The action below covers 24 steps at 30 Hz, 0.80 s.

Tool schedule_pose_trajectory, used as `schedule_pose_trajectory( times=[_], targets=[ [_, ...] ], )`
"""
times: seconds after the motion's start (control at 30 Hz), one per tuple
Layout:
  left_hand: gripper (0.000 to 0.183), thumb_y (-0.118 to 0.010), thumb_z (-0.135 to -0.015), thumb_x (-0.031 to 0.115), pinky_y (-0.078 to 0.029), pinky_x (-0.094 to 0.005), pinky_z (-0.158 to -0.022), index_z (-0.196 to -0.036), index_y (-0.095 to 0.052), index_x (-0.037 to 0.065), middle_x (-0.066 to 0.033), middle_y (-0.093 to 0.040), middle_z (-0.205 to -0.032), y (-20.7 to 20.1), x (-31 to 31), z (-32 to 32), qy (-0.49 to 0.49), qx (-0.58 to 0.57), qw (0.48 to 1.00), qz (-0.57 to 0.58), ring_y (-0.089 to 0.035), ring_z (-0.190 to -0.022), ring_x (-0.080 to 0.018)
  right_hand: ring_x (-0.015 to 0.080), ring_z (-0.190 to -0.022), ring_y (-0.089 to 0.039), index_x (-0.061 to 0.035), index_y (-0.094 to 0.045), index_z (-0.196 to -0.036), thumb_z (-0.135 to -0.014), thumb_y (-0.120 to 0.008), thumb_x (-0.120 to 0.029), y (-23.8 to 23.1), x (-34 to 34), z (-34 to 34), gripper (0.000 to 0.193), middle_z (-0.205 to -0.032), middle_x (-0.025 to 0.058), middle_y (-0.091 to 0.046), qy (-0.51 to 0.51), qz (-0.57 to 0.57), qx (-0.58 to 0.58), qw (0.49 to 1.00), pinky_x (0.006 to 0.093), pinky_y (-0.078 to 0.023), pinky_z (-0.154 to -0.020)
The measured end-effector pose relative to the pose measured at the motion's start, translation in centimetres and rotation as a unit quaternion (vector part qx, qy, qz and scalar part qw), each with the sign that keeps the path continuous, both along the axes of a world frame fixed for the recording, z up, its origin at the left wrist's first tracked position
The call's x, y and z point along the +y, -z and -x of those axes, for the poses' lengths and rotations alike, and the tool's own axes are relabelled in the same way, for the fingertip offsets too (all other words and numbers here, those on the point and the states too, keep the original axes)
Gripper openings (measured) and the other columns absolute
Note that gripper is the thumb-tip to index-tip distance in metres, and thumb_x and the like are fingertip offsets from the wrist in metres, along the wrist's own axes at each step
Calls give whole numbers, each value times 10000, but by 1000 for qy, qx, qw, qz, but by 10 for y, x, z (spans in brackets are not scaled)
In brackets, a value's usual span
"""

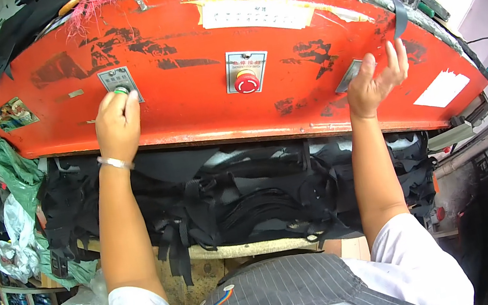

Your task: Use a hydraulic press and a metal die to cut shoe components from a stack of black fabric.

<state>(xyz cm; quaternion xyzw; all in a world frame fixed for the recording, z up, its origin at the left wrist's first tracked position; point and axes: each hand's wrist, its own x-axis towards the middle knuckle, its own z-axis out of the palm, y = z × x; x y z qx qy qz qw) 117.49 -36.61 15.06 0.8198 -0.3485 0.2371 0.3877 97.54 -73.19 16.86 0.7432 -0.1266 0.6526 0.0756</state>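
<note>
Green button (120,92) is sitting around 10 o'clock on the red panel (187,107), left hand (117,124) bunching its fingers together right over it, while the right hand (375,82) is hanging by a grey plate (347,77) near 2 o'clock, fingers apart.

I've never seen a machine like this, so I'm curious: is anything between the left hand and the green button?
Nothing visible: the left hand is right at the green button, partly covering it. The red mushroom button sits off to the right.

Bright w/ top-R glare, edge warp
</note>
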Motion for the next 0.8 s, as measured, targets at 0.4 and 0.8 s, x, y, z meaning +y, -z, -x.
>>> schedule_pose_trajectory(
  times=[0.4, 0.8],
  targets=[
    [242, -694, -790, 305, -502, -371, -738, -845, -722, 71, -71, -647, -840, 68, 40, 239, 174, 283, 916, -227, -600, -873, -264, 380, -1346, -299, -167, -464, -1357, -786, -708, -392, 118, 101, 146, 660, -1452, 167, -343, -93, -293, 511, 803, 559, -275, -1027],
    [227, -693, -733, 261, -460, -412, -653, -678, -629, 50, -88, -551, -721, 86, 40, 256, 95, 187, 957, -199, -549, -744, -293, 272, -1092, -487, -150, -662, -1026, -814, -593, -546, 113, 135, 163, 454, -1121, 67, -572, -46, -250, 666, 701, 468, -446, -785]
  ],
)
